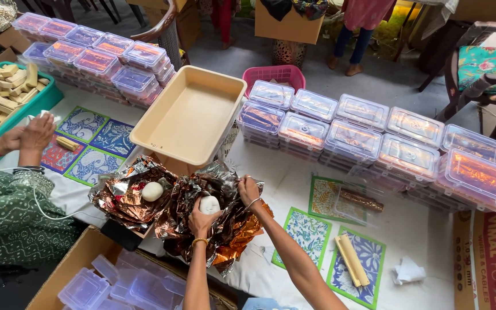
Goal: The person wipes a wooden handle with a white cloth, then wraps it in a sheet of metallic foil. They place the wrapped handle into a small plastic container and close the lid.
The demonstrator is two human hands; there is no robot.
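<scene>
White ball (pixel 209 204) gripped by left hand (pixel 203 218) | foil sheet (pixel 225 221) pinched by right hand (pixel 248 189) at table's (pixel 294 183) near edge | wrapping unfinished; second ball (pixel 152 191) left bare on foil.

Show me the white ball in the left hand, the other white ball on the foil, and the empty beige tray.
white ball in left hand (pixel 209 204), head view, its top
white ball on foil (pixel 152 191), head view, centre
beige tray (pixel 193 117), head view, bare floor

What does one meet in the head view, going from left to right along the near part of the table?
Co-worker's hands → loose white ball → left hand on a white ball → right hand pinching the foil → tan sticks → crumpled white paper.
</scene>
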